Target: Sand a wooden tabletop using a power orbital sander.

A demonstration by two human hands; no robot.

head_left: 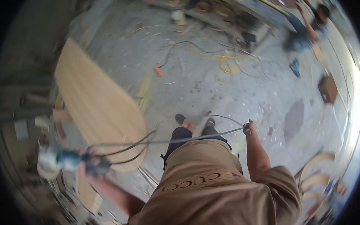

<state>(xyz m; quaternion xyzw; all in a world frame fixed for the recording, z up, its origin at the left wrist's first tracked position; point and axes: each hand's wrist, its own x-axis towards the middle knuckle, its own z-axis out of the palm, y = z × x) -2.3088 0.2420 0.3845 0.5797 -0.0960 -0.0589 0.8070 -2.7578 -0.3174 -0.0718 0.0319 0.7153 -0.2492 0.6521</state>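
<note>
My left hand point(84, 172) is closed around the body of a teal and dark angle grinder point(67, 158), blurred by motion, with a round pale disc at its far left end. Its dark power cord point(185, 139) runs across in front of my body to the right. Out at the right, my right hand point(251, 128) grips that cord in a closed fist, and a length of it trails off toward my feet. A large wooden board point(103, 103) with a rounded end lies at the left, just beyond the grinder.
A yellow coiled cord point(227, 65) and an orange connector point(158, 71) lie on the concrete floor. A workbench point(239, 9) stands at the far side. A person point(313, 28) is low down at the far right, near a brown box point(327, 89). Curved wooden pieces point(315, 179) rest at the near right.
</note>
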